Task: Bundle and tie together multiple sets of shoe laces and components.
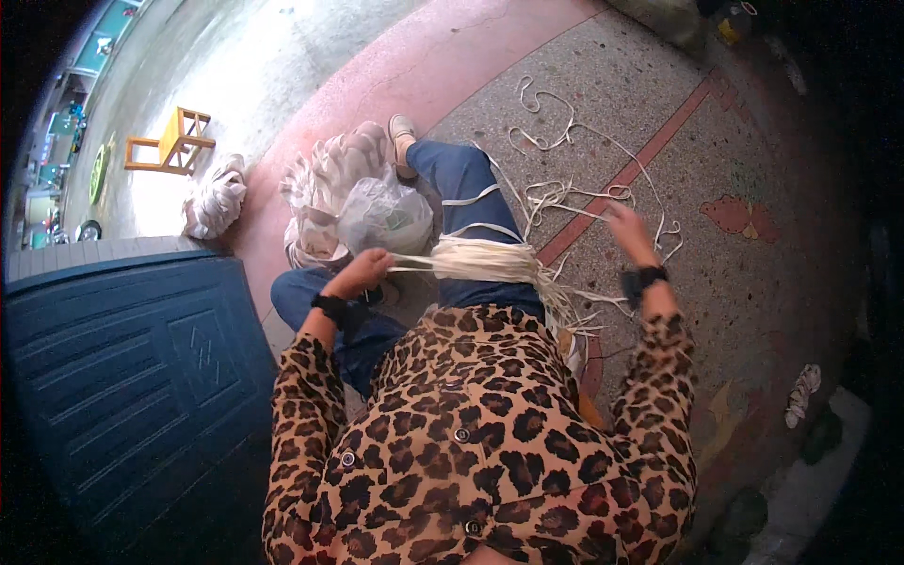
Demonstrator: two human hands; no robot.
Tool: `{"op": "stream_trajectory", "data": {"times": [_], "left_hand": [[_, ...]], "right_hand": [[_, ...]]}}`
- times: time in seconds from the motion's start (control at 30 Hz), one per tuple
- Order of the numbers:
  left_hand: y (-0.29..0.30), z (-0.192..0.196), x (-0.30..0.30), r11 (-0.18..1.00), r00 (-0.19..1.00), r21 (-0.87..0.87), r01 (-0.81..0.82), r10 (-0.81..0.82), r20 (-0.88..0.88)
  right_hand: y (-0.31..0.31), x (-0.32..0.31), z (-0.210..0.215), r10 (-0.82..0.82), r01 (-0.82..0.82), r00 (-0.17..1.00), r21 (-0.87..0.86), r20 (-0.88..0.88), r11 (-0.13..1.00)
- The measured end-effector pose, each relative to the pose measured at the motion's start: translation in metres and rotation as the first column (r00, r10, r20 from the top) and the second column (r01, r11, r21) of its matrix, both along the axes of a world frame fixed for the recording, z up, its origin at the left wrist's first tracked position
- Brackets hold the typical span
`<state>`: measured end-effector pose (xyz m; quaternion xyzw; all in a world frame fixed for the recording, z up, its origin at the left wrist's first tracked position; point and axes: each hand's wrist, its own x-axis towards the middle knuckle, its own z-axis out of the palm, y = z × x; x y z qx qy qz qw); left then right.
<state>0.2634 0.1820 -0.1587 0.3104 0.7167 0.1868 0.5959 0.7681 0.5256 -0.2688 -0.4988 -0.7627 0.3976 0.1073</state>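
Winding pale strips (485, 261) around knee: left hand (363, 271) pinching bundle end, right hand (626, 226) drawing loose strand (565, 202) off floor (753, 282). Next move likely needing steady tension.

- Shirt (480, 443): tan with a dark brown and black leopard spot pattern.
- Jeans (466, 184): blue denim.
- Strip bundle (490, 261): pale cream.
- Loose strips (565, 193): off-white.
- Wrist bands (330, 306): black.
- Plastic bag (384, 217): translucent grey-white.
- Panel (132, 377): dark teal, ribbed.
- Stool (174, 141): yellow wood.
- Floor (753, 141): speckled grey terrazzo with red bands.
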Motion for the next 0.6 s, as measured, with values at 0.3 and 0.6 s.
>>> {"op": "stream_trajectory", "data": {"times": [0.3, 0.6], "left_hand": [[-0.017, -0.087, 0.009, 0.919, 0.847, 0.243, 0.309, -0.15, -0.51], [0.117, 0.058, 0.099, 0.587, 0.779, 0.558, 0.586, -0.221, -0.587]], "right_hand": [[-0.028, -0.245, 0.015, 0.485, -0.478, 0.87, 0.086, -0.091, 0.874], [-0.099, -0.189, 0.205, 0.517, -0.585, 0.687, 0.034, -0.511, 0.81]]}}
